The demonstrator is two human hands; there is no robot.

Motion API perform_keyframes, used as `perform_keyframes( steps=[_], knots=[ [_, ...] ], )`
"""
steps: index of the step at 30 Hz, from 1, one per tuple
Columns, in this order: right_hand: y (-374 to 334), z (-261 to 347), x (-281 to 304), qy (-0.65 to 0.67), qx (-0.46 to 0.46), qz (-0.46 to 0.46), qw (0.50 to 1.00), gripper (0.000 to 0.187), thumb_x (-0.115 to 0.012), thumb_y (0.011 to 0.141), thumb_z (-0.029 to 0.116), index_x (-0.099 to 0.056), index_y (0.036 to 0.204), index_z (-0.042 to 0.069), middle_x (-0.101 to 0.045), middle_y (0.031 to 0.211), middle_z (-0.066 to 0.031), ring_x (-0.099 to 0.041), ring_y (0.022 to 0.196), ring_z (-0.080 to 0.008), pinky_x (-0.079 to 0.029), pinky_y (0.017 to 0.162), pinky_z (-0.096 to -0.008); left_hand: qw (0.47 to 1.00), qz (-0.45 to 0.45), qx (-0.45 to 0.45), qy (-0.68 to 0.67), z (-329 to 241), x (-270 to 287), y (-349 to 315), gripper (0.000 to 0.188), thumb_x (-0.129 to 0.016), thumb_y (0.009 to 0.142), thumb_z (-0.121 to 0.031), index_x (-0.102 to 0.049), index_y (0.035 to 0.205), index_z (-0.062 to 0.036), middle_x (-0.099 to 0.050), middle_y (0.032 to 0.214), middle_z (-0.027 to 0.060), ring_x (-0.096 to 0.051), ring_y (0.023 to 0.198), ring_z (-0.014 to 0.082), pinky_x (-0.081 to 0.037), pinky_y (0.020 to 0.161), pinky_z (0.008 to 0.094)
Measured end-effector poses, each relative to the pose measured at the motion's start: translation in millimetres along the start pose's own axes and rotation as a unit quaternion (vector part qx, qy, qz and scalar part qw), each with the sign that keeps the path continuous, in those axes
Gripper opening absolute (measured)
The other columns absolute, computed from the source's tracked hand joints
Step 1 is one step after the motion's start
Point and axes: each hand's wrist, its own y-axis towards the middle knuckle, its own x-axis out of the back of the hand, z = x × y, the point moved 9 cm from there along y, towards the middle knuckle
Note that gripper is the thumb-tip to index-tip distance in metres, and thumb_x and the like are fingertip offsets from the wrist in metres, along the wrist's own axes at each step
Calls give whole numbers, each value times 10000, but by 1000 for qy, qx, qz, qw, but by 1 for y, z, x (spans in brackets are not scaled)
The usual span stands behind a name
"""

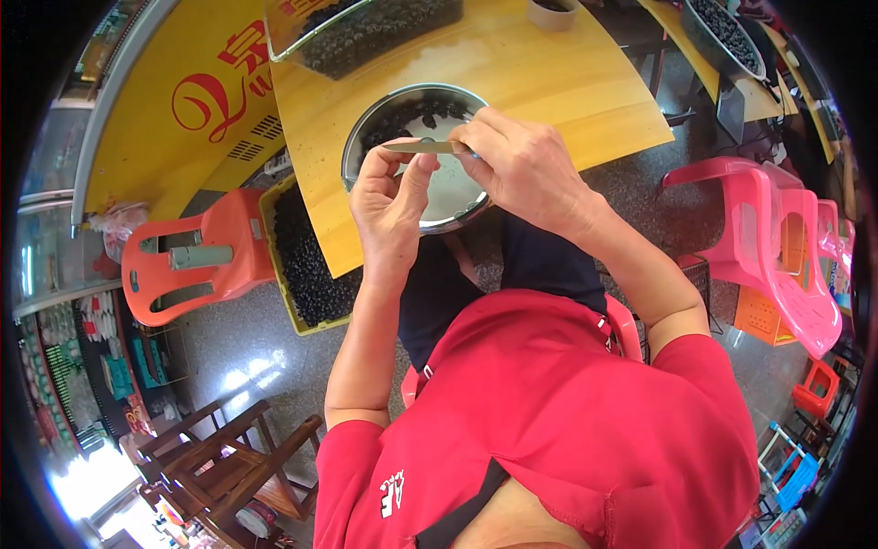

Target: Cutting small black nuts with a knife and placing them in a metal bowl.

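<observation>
Over the metal bowl (455, 188), both my hands are raised close together. My right hand (535, 169) is closed around the handle end of a small knife (409, 146), whose blade points left. The fingers and thumb of my left hand (389, 201) pinch together at the blade; whatever they hold is too small and covered to make out. Small dark shell-like pieces (402, 117) lie along the bowl's far and left side, while its near part shows bare metal with some liquid shine. The bowl rests at the near edge of the yellow wooden table (585, 82).
A clear bin (315, 32) of dark pieces stands at the table's back, beside a cup (552, 13). Left of the table is a yellow crate (297, 316) of dark pieces, beside an orange chair (224, 242). Pink chairs (745, 215) stand right; a wooden chair (242, 471) stands lower left.
</observation>
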Motion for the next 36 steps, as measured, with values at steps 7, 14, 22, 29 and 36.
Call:
perform_keyframes(
  steps=[7,14,22,29,36],
  knots=[
    [1,-1,-3,3,-1,3,1000,110,-653,806,77,-610,902,44,-602,819,-96,-610,672,-303,-474,564,-382,1000,-3,1,17,-2,-1,-2,197,-667,906,-144,-593,1056,-41,-610,896,-5,-404,631,-6,-300,521,147],
    [3,4,-4,11,2,15,1000,101,-646,821,87,-608,904,44,-594,821,-99,-606,677,-314,-475,567,-389,1000,-6,-18,3,-5,2,-4,182,-664,909,-156,-585,1017,-33,-618,833,2,-379,587,-5,-284,505,150],
    [-1,-23,-19,14,-47,53,997,135,-609,880,143,-626,937,22,-621,813,-123,-613,689,-285,-474,591,-362,997,42,-11,-65,-18,-6,-13,197,-659,906,-125,-582,1046,-11,-636,854,24,-381,559,-9,-271,478,151],
    [4,-9,-19,358,-218,110,901,313,-645,918,316,-649,1003,15,-560,744,23,-517,701,-62,-429,605,-253,999,10,-28,-20,-13,2,-11,207,-658,898,-83,-605,1086,-15,-644,883,20,-403,566,-7,-285,482,149],
    [-3,-8,-31,531,-267,145,791,270,-683,889,328,-647,954,68,-507,696,60,-417,590,-13,-324,507,-195,996,51,-64,-15,-21,-4,-13,175,-654,872,7,-636,1045,-12,-590,909,4,-492,713,28,-362,577,165]
  ],
)
